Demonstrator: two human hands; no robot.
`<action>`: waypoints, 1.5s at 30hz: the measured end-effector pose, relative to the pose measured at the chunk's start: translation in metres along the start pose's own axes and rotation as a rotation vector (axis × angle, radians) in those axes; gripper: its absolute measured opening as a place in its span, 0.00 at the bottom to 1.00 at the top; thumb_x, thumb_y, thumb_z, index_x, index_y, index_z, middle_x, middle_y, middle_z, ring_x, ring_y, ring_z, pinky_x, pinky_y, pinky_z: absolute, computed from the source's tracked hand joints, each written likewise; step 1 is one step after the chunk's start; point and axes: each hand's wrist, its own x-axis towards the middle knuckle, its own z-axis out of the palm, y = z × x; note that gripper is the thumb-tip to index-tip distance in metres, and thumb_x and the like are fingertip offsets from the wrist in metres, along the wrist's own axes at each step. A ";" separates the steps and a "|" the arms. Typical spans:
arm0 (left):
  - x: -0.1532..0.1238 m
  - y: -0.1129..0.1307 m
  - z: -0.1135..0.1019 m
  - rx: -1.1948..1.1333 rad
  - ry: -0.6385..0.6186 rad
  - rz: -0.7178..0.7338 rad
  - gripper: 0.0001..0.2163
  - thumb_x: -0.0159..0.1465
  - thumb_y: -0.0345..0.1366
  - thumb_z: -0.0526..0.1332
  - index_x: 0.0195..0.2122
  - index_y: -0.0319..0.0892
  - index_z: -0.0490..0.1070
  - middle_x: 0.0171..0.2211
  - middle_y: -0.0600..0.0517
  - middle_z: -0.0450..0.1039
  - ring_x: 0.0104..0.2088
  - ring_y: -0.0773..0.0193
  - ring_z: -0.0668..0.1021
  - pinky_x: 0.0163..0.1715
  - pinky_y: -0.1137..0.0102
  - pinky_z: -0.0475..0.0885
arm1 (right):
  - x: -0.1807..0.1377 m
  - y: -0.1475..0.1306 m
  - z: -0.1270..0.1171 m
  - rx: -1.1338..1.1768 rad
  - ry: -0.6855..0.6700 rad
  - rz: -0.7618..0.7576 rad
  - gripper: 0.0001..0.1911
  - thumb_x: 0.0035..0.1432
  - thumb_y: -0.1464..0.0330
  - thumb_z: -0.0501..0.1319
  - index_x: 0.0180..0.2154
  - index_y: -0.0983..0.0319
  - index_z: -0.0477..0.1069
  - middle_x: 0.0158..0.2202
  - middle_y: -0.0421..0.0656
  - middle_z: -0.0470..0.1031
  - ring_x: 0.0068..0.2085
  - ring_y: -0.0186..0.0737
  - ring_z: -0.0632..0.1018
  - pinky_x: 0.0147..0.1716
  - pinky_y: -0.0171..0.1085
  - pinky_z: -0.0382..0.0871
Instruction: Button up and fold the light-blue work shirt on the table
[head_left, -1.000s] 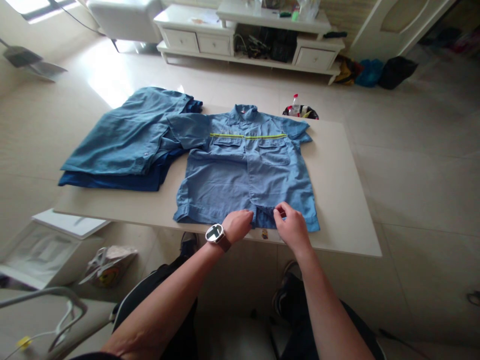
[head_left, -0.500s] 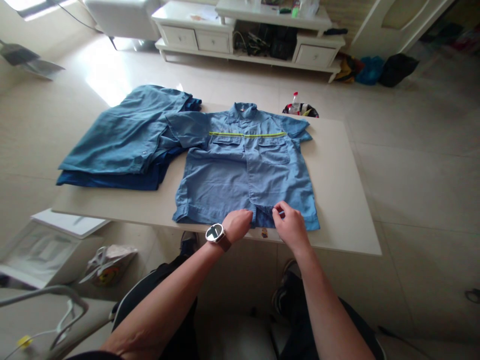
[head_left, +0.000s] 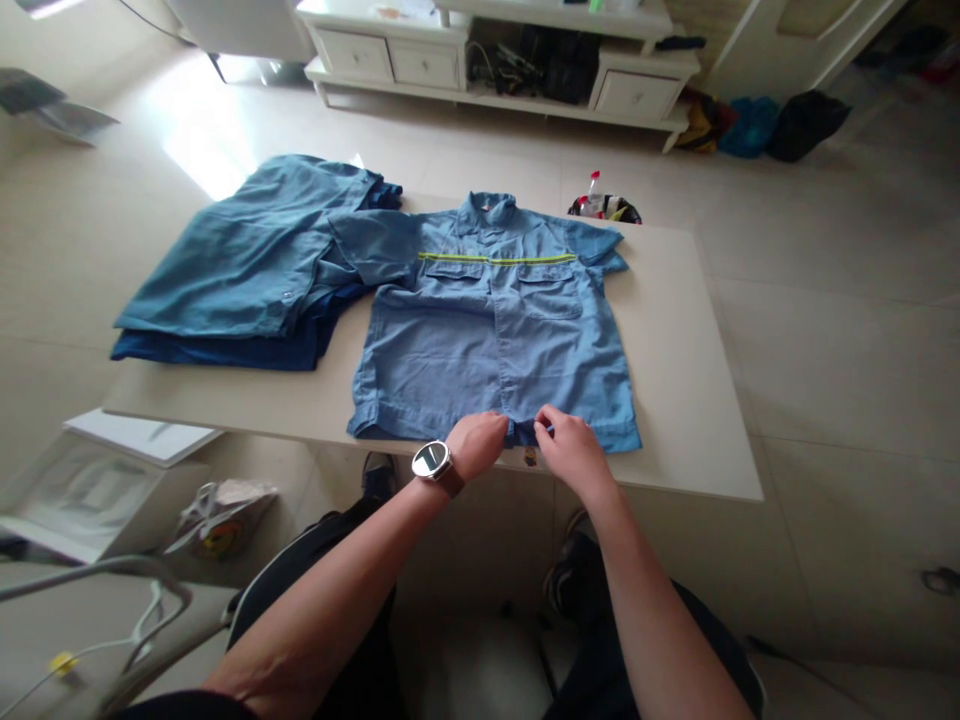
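Note:
A blue short-sleeved work shirt (head_left: 442,350) with a yellow stripe across the chest lies front up on the white table (head_left: 682,380), collar pointing away from me. Its hem reaches the table's near edge. My left hand (head_left: 478,443), with a watch (head_left: 431,460) on the wrist, is closed on the hem beside the front opening. Just to the right, my right hand (head_left: 568,447) pinches the other side of the hem. The fingertips partly hide the cloth there. Left of the shirt rests a pile of folded blue clothes (head_left: 225,260), and the shirt's left sleeve touches it.
A white cabinet (head_left: 427,68) stands against the far wall. Behind the table is a bin (head_left: 626,212) with a bottle (head_left: 595,185). Below the table's left end are a clear-sided box (head_left: 97,490) and a plastic bag (head_left: 221,515). My legs are under the near edge.
My right hand has moved slightly left, closer to my left hand, and the gap in the hem has narrowed. The whole view has shifted a little.

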 end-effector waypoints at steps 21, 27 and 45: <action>-0.004 -0.007 0.008 -0.034 0.004 -0.022 0.10 0.69 0.29 0.53 0.45 0.38 0.73 0.46 0.43 0.79 0.46 0.55 0.81 0.46 0.66 0.73 | 0.004 -0.013 0.007 -0.121 -0.042 -0.003 0.10 0.69 0.67 0.54 0.38 0.56 0.74 0.34 0.44 0.81 0.35 0.43 0.78 0.31 0.38 0.53; 0.001 -0.003 0.017 -0.029 0.015 -0.048 0.10 0.70 0.30 0.53 0.46 0.38 0.72 0.45 0.42 0.79 0.45 0.54 0.81 0.46 0.66 0.74 | 0.001 -0.014 0.004 -0.126 -0.044 0.007 0.10 0.69 0.67 0.54 0.38 0.57 0.74 0.35 0.44 0.81 0.35 0.42 0.78 0.32 0.37 0.54; 0.012 -0.001 0.004 -0.527 0.298 -0.077 0.05 0.64 0.28 0.61 0.34 0.40 0.76 0.33 0.49 0.80 0.34 0.62 0.78 0.35 0.71 0.65 | 0.002 -0.013 0.010 0.197 0.202 -0.035 0.09 0.67 0.66 0.55 0.34 0.57 0.70 0.33 0.43 0.80 0.37 0.44 0.79 0.36 0.36 0.62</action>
